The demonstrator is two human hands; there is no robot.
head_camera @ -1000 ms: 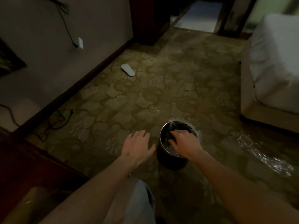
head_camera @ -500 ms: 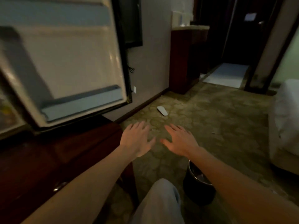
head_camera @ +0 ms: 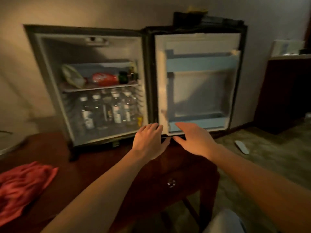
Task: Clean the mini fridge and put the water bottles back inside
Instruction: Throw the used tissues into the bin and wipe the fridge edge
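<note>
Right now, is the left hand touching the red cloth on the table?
Apart. The head view shows the left hand open near the fridge door's bottom corner, while the red cloth lies far off on the table, bare wood between them.

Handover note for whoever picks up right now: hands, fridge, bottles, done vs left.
Left hand: open, empty, fingers spread in front of the fridge's lower front edge.
Right hand: open, empty, reaching toward the door's bottom shelf.
Mini fridge: on the dark wooden table, door swung fully open to the right; door shelves look empty.
Water bottles: standing upright in the lower compartment. Upper shelf holds a red bottle lying down and a pale bag.
Red cloth: on the table, front left, untouched.
Done: bottles appear to be back inside.
Left: probably close the door; the blurry image doesn't show whether the inside is clean.
</note>
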